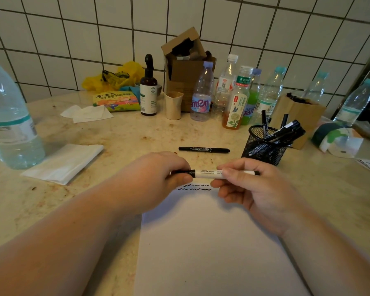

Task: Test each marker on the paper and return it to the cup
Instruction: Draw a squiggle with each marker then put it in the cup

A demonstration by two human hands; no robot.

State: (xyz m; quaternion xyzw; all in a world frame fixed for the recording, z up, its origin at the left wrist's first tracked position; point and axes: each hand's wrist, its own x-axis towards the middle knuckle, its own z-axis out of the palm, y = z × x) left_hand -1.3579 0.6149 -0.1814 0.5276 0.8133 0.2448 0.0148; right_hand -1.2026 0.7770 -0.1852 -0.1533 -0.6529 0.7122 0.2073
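Both hands hold one white marker (207,174) level above the top of the white paper (212,248). My left hand (158,180) grips its black cap end. My right hand (252,189) pinches the white barrel. Two rows of short black squiggles (192,187) show on the paper just below the marker. A black marker (203,149) lies flat on the table beyond the paper. The black mesh cup (265,150) stands to the right with several markers leaning in it.
A large water bottle (11,122) stands at the left by a folded white tissue (64,162). Along the tiled wall stand a brown pump bottle (148,92), a beige cup (173,105), cardboard boxes (186,67) and several plastic bottles (237,95).
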